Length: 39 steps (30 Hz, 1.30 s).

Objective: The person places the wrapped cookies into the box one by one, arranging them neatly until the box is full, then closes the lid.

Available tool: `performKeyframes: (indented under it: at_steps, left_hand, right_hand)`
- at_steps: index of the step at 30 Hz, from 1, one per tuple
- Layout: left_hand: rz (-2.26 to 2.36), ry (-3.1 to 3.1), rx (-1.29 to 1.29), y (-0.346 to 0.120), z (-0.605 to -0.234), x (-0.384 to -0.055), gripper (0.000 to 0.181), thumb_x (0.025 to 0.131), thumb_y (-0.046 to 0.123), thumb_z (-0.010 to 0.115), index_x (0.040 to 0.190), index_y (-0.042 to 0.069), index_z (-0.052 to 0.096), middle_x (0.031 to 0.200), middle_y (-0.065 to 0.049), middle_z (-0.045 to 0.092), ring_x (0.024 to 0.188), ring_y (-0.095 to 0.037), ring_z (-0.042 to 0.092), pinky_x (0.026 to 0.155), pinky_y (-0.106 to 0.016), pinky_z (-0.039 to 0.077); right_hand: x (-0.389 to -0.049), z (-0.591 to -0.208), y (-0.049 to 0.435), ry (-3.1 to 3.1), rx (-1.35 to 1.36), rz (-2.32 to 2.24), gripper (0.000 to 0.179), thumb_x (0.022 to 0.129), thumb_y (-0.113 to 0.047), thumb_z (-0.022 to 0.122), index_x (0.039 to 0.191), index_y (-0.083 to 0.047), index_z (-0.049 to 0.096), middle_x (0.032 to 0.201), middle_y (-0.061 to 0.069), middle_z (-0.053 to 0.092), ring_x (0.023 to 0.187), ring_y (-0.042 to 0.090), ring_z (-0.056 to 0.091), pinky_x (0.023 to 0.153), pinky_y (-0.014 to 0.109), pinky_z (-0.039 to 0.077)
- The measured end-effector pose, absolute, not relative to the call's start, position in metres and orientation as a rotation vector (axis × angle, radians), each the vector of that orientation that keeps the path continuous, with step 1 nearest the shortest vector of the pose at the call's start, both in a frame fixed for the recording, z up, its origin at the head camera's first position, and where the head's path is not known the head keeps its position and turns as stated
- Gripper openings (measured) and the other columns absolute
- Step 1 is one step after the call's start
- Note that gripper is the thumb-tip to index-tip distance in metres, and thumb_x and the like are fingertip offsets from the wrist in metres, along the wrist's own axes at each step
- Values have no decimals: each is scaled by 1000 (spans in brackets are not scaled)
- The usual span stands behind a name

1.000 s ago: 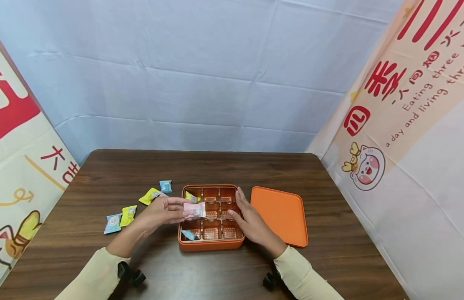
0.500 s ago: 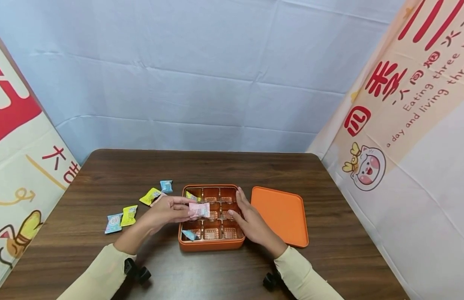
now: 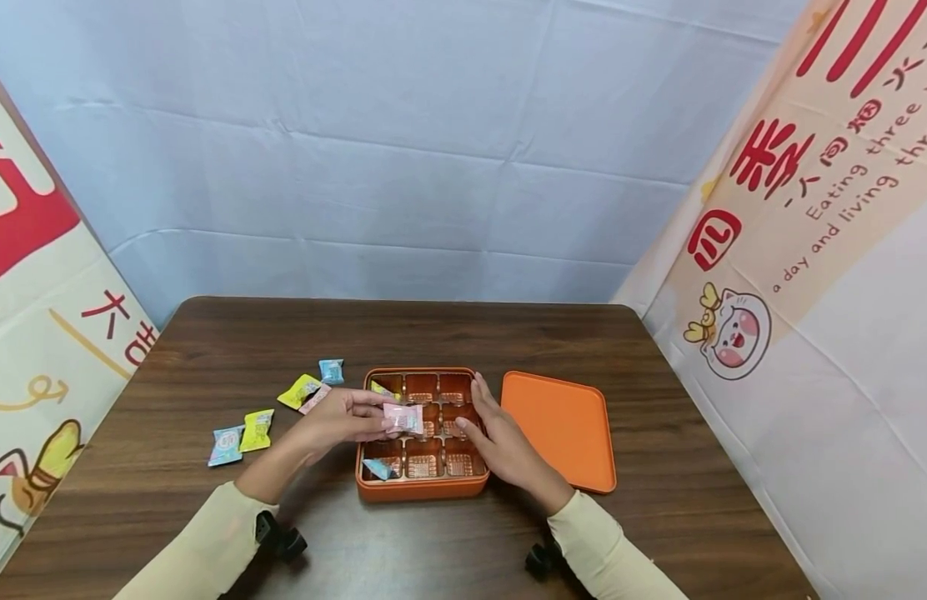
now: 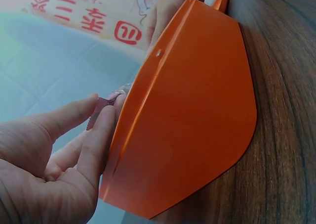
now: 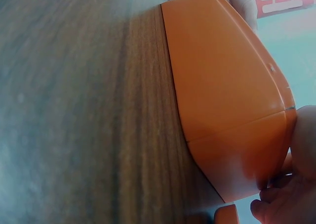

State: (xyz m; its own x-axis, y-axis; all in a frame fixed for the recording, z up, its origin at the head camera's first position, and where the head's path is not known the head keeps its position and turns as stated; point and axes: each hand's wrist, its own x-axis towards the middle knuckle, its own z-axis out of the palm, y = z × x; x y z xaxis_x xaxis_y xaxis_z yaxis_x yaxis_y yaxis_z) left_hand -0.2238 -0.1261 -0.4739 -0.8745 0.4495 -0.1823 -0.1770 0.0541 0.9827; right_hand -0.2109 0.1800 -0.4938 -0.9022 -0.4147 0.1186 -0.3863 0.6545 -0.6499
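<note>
Left hand [image 3: 338, 420] pinches a pink packet [image 3: 405, 419] above the orange box [image 3: 423, 490]

Clock positions follow the head view, with the box at the dial's centre and twelve on the far side.

The pale backdrop [image 3: 403, 167] runs out of frame at twelve; the printed banner [image 3: 801, 208] at two is cropped, its lettering cut short. The brown table [image 3: 433, 333] loses its near edge beyond six.

The box sits squarely, its walls facing twelve, three, six and nine. Its outline is nearly square, so a long axis is hard to pick out. Both wrist views show its outer walls and hide the nine-compartment interior. At three lies the flat orange lid [image 3: 564, 429], its inner near part covered by the right hand [image 3: 504, 440] and wrist.

The right hand rests along the three o'clock rim, fingers extended. The left hand reaches in from nine, its thumb and fingers gripping the pink packet, and covers the nine o'clock compartment.

Outside, towards nine and ten, lie two yellow packets, two blue ones and another pink one partly behind the left hand. Inside, a yellow packet at ten is half hidden; a blue packet [image 3: 377, 469] tilts at eight.

The held packet's long axis runs nine to three, free end towards three. Whether it touches the tray cannot be told; its print is too small to read.
</note>
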Motion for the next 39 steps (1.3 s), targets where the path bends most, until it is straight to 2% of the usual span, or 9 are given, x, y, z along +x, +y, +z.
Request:
performKeyframes:
  at_steps: [13, 29, 39]
  left_hand:
    - [1850, 1921, 300, -121, -471, -226, 42, 93, 2, 72, 133, -7, 62, 98, -13, 74, 90, -23, 74, 84, -38, 61]
    - [1813, 1911, 342, -112, -470, -233, 42, 95, 3, 70, 135, -7, 59, 102, -19, 74, 92, -30, 75, 84, -40, 61]
    - [1800, 1922, 325, -106, -466, -233, 47, 94, 5, 72, 136, -9, 58, 101, -19, 74, 89, -30, 75, 81, -39, 61]
  right_hand:
    - [-211, -494, 180, 2809, -677, -1086, 75, 108, -48, 43, 162, -8, 11, 168, -3, -4, 152, 26, 18, 120, 52, 27]
    - [-211, -495, 181, 2828, -687, -1087, 75, 108, -49, 44, 162, -8, 12, 168, -4, -3, 151, 27, 22, 120, 52, 29]
    - [-211, -495, 182, 2828, -684, -1086, 75, 107, -50, 43, 162, -8, 12, 168, -4, -3, 152, 26, 21, 120, 52, 28]
